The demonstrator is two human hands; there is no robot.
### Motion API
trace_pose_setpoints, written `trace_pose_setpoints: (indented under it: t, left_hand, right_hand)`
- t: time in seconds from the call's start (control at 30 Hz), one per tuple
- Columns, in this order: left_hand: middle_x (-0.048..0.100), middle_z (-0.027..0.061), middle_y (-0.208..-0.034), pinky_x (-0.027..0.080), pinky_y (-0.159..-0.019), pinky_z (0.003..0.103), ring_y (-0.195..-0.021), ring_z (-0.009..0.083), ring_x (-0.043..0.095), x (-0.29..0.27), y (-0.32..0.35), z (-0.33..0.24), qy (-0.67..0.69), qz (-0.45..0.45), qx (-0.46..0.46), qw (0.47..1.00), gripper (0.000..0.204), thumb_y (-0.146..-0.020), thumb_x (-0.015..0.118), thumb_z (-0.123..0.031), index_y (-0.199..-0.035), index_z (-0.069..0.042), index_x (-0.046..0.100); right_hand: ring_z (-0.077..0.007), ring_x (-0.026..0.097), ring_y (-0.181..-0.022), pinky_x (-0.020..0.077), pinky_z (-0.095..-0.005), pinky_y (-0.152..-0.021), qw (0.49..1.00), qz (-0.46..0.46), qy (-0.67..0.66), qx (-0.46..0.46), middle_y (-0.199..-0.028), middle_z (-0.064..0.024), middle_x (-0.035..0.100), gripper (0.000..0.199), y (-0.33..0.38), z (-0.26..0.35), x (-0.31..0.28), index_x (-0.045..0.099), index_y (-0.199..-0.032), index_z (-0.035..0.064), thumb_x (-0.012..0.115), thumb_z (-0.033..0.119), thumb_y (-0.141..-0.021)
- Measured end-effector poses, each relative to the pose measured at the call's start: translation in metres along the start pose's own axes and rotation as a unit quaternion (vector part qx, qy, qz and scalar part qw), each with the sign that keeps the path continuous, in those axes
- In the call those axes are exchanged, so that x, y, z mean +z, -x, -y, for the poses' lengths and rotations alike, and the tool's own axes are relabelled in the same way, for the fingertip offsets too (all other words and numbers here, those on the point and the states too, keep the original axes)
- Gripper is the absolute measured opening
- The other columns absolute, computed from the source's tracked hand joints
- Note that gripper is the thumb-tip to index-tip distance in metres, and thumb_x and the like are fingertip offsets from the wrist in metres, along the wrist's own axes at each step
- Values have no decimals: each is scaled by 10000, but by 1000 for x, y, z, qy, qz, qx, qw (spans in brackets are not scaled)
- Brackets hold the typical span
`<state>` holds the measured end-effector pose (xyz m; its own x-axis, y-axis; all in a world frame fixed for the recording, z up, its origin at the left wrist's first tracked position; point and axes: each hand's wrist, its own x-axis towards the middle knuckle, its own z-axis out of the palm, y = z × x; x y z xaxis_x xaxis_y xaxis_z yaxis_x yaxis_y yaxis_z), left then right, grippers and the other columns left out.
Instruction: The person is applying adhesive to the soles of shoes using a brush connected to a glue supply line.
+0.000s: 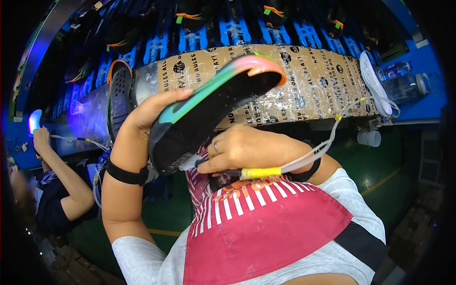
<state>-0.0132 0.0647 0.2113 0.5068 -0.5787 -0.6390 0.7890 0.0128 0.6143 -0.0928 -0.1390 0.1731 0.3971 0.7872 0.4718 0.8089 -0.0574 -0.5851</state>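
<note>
My left hand [154, 111] grips a shoe sole [209, 107] along its side and holds it tilted above my apron. The sole is black on the inner face, and its sidewall fades from green to orange at the toe. My right hand [247, 147] is closed around a glue brush [189, 161], whose pale bristles lie at the heel end of the sole. A clear tube [306, 164] with yellow tape runs from the brush handle past my right wrist. Part of the handle is hidden by my fingers.
Printed cardboard [327, 80] covers the bench. A dark perforated sole [119, 97] lies left, a white sole [374, 84] right, beside plastic bottles [403, 88] and a cup [369, 138]. Blue racks [235, 32] carry shoes behind. A co-worker's hand [42, 140] holds a lit piece far left.
</note>
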Motion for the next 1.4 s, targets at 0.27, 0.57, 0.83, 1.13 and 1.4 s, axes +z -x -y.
trace_pose_setpoints:
  t: [0.27, 0.57, 0.83, 1.13, 1.4]
  left_hand:
    - [654, 145, -859, 527, -610, 270, -652, 180, 640, -5, -4, 3, -101, -43, -32, 993, 395, -822, 605, -305, -1015, 40, 589]
    - [654, 146, -854, 527, -609, 282, -649, 177, 636, -8, 5, 0, -153, -70, -56, 984, 412, -820, 607, -321, -1021, 37, 587]
    - [650, 138, -898, 524, -677, 278, -717, 178, 640, -24, 7, 8, -103, -79, -59, 990, 381, -824, 606, -270, -1039, 43, 573]
    - [628, 151, -988, 515, -753, 285, -835, 196, 635, -29, 3, 19, -84, -80, -3, 993, 368, -842, 564, -222, -1097, 43, 546]
    - [612, 175, -1033, 508, -784, 317, -880, 230, 627, -22, -25, 61, 71, -45, 140, 987, 381, -853, 513, -201, -1137, 52, 517]
  right_hand:
    - [-238, 599, -678, 484, -319, -583, 999, -1, -36, -3, -733, -94, 599, 290, -1, 1, -7, 627, -979, 53, 579, 69, -694]
    - [-226, 589, -675, 494, -315, -579, 1000, -14, 12, -6, -732, -79, 583, 309, 11, -1, -5, 614, -1001, 50, 558, 84, -699]
    - [-240, 602, -666, 486, -321, -545, 999, -28, 28, -9, -679, -93, 576, 272, 20, -4, 10, 640, -960, 73, 564, 71, -698]
    - [-211, 582, -635, 482, -320, -547, 997, -61, -39, -10, -710, -58, 589, 247, 20, -7, 23, 629, -973, 70, 639, 109, -729]
    - [-187, 638, -728, 491, -280, -675, 910, -243, -216, 256, -802, -109, 663, 226, 24, -28, 5, 675, -910, 33, 704, 162, -727]
